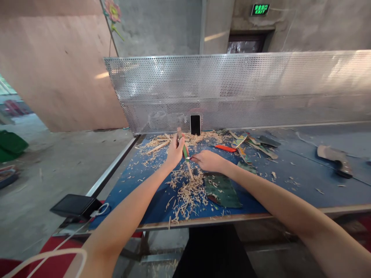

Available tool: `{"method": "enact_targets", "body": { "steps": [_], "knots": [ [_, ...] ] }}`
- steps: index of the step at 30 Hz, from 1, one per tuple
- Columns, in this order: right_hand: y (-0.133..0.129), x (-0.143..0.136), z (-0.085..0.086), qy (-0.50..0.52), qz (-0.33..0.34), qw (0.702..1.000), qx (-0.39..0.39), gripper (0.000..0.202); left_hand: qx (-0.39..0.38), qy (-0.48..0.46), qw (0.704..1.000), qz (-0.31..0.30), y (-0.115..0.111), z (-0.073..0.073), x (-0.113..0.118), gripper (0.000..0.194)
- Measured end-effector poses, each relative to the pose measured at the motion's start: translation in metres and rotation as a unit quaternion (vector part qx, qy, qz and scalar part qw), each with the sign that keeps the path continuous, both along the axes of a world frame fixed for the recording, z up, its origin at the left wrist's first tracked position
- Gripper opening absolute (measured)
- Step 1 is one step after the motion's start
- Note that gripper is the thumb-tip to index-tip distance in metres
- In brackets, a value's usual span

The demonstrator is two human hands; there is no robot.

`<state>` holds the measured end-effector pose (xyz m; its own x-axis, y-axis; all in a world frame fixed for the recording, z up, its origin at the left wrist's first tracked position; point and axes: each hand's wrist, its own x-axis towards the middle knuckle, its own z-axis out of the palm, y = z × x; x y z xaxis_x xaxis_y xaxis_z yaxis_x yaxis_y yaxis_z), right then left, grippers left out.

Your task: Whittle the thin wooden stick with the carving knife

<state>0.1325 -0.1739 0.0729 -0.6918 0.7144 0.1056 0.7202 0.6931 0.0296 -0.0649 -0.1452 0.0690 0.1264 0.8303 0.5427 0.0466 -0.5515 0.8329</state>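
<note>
My left hand [174, 150] is closed around a narrow bamboo-like strip [189, 170], green along part of its length and pale at the lower end. The strip slants down over a heap of curly pale shavings [188, 197]. Just to its right, my right hand [211, 160] is closed on a small knife [189, 158], most of it hidden by the fingers. Its short blade end meets the strip near the green part. A dark green curved piece [223, 191], dotted with shavings, lies on the blue tabletop [131, 187] below my right wrist.
A phone [195, 124] leans against a perforated metal panel [203, 85]. An orange-handled tool [226, 148] and several coloured strips [257, 146] lie right of my hands. Farther right is a broad-bladed chopper [330, 153]. A black device [77, 206] with a cable sits at the left edge.
</note>
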Motion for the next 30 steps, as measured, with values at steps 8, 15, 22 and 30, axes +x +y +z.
{"method": "enact_targets", "body": {
  "steps": [8, 15, 22, 30],
  "knots": [
    [-0.002, 0.009, -0.003, 0.013, 0.035, 0.999, 0.031, 0.041, -0.025, 0.019, 0.999, -0.013, 0.001, -0.002, -0.004, 0.045],
    [0.006, 0.008, -0.019, 0.033, 0.009, 0.998, 0.048, 0.040, -0.039, 0.021, 0.999, 0.019, 0.001, -0.003, -0.004, 0.044],
    [0.010, 0.007, -0.021, 0.067, -0.021, 0.996, 0.050, 0.040, -0.025, 0.029, 0.999, -0.009, -0.004, 0.003, -0.003, 0.049],
    [0.004, -0.005, -0.013, 0.063, -0.070, 0.995, 0.045, 0.043, -0.028, 0.031, 0.999, -0.015, -0.003, 0.006, -0.001, 0.057]
  ]
}}
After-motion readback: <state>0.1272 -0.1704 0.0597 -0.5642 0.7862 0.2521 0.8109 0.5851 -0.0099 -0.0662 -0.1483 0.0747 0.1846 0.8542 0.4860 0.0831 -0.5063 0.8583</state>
